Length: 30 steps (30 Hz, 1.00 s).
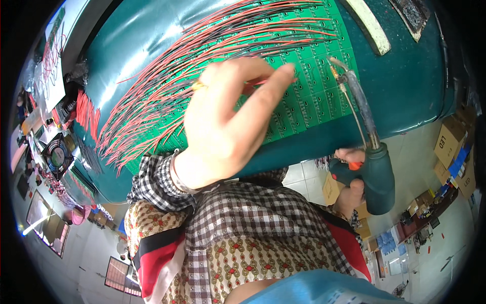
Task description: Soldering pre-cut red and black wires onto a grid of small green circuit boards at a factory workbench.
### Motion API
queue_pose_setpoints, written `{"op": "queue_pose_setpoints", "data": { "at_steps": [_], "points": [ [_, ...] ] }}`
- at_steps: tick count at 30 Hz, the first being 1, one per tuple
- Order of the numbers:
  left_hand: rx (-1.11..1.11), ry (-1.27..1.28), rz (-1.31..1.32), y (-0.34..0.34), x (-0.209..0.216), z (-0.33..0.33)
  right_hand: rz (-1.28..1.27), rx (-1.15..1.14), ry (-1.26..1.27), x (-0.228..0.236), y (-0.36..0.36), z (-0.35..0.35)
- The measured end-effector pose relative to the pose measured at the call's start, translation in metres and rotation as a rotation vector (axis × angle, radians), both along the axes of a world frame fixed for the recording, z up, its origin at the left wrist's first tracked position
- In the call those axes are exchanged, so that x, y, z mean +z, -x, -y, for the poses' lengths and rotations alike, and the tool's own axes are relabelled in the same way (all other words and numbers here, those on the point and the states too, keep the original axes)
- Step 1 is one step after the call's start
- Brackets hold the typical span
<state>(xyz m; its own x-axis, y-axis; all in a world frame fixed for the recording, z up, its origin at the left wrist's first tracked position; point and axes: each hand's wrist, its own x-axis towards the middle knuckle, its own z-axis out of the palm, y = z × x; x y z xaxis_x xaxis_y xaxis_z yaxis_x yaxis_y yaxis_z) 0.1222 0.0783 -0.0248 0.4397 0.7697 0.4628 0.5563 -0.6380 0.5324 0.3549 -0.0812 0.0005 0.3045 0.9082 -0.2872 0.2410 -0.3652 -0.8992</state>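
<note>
My left hand (228, 116) is over a green circuit board panel (316, 83), thumb and index finger pinched at its middle. A bit of red wire (258, 81) shows between those fingers. Many thin red and black wires (152, 91) fan across the panel toward the left, some passing under this hand. My right hand (349, 196) is wrapped round the grip of a dark green soldering gun (379, 177), beside an orange-red trigger. The gun points upward; its tip and thin feed tube (349, 99) are above the panel's right part, and I cannot tell whether they touch it.
The panel lies on a shiny dark green table covering (405, 96). A pale bar (368, 25) and a dark, stained pad (411, 19) lie at the far right. Cut red wires (87, 115) and a small black fan (57, 156) are at the left. Cardboard boxes (450, 141) stand beyond the table.
</note>
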Motion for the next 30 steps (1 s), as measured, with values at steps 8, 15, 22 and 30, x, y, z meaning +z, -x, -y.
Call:
{"op": "queue_pose_setpoints", "data": {
  "at_steps": [8, 15, 22, 30],
  "points": [
    [-0.025, -0.030, -0.095, -0.006, -0.022, -0.002, -0.365, 0.088, 0.014, 0.005, -0.014, -0.001],
    [-0.041, -0.013, -0.031, -0.005, -0.025, -0.001, -0.534, 0.066, 0.024, 0.004, -0.012, 0.000],
    [-0.028, -0.038, -0.106, -0.005, -0.023, 0.000, -0.106, 0.124, 0.109, 0.009, -0.002, -0.005],
    [-0.042, -0.050, -0.104, -0.006, -0.025, -0.001, -0.267, 0.205, -0.155, -0.010, -0.008, -0.004]
  ]
}}
